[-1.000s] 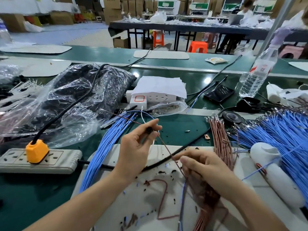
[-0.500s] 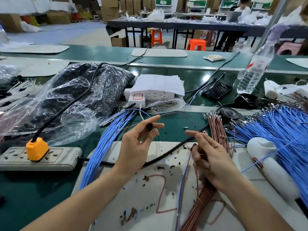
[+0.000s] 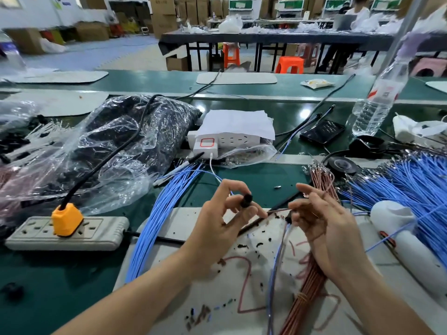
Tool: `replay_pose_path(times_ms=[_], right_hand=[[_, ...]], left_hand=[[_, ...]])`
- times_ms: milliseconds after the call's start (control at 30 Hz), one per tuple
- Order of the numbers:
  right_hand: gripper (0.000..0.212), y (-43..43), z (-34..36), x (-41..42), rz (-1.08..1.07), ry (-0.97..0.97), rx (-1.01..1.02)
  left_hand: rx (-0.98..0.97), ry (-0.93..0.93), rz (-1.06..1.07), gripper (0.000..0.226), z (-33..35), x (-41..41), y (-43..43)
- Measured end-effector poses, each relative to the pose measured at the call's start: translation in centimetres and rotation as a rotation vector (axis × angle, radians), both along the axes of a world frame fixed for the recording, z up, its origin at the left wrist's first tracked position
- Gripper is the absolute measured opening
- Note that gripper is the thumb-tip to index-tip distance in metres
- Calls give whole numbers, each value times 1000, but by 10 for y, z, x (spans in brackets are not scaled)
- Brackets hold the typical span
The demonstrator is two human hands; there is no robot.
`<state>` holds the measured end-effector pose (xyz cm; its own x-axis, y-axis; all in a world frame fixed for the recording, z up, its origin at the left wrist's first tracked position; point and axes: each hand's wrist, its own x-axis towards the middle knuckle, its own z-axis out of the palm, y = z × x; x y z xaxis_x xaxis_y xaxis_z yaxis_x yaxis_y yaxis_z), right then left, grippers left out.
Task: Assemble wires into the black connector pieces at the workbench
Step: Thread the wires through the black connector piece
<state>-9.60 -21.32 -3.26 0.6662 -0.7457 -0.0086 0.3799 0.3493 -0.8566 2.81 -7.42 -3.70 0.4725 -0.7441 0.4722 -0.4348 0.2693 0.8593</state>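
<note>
My left hand (image 3: 225,221) pinches a small black connector piece (image 3: 246,200) between thumb and fingers, raised above the white mat (image 3: 169,286). My right hand (image 3: 316,221) is just to its right and pinches a thin brown wire (image 3: 278,210) whose tip points left toward the connector. A blue wire (image 3: 274,267) hangs down from under my right hand. The bundle of brown wires (image 3: 304,298) lies beneath my right wrist, with its terminal ends (image 3: 319,175) fanned out beyond my fingers.
Blue wire bundles lie left (image 3: 157,218) and right (image 3: 416,187) of the mat. A power strip with an orange plug (image 3: 66,220) sits at the left, a plastic bag of black parts (image 3: 108,151) behind it. A water bottle (image 3: 377,102), phone (image 3: 323,131) and white tool (image 3: 406,240) stand at the right.
My right hand lifted from the brown bundle, picked out a single brown wire and brought its tip toward the connector. My left hand kept the connector and turned it slightly.
</note>
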Motion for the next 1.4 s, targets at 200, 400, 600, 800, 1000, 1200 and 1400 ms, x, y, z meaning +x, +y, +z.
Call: replay_pose_path(times_ms=[200, 400, 600, 800, 1000, 1200, 1400], right_hand=[[15, 17, 10, -6, -95, -9, -472], [18, 33, 10, -8, -248, 38, -916], [20, 38, 12, -9, -259, -70, -930], [17, 42, 10, -8, -187, -28, -973], [19, 38, 8, -8, -178, 19, -1044], [17, 37, 5, -8, -191, 15, -1074], [17, 37, 5, -9, -182, 14, -1073]], left_hand=[[12, -25, 1, 14, -2, 5, -1], [33, -155, -25, 29, -1, 5, -1], [15, -256, -18, 27, -5, 6, -5], [-27, -297, -23, 29, -10, 9, -8], [-14, -327, -7, 26, -12, 9, -7], [-20, -354, 9, 31, -9, 7, -4], [-1, -370, 21, 31, -7, 5, -2]])
